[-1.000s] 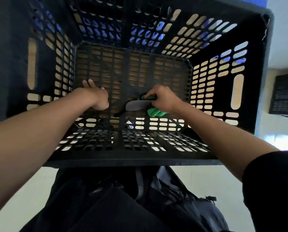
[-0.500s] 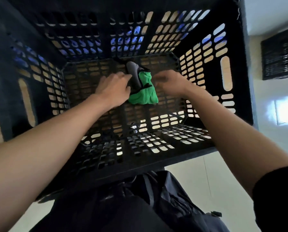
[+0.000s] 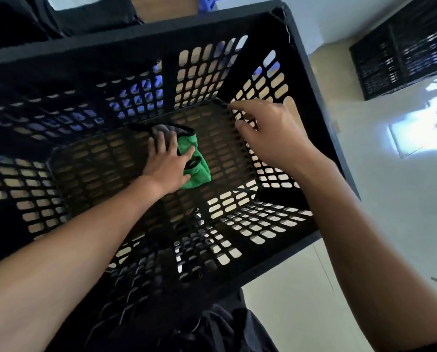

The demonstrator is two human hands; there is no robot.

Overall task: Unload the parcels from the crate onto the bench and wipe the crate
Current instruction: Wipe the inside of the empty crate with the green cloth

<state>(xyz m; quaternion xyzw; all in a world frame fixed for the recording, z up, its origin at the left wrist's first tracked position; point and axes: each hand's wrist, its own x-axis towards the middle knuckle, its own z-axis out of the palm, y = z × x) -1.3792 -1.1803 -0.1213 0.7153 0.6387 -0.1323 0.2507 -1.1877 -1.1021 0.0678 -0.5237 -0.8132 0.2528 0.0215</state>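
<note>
Left hand [image 3: 170,162] flat on cloth [image 3: 196,163], crate [image 3: 136,47] floor center; right hand [image 3: 270,133] nr wall.

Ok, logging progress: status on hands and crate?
Left hand flat on green cloth, crate floor. Right hand open, empty. No parcels inside.

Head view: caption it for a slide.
Left hand presses green-and-grey cloth onto black slotted plastic crate floor; right hand hovers empty.

Head view, steeply down into crate [image 3: 136,39]
</note>
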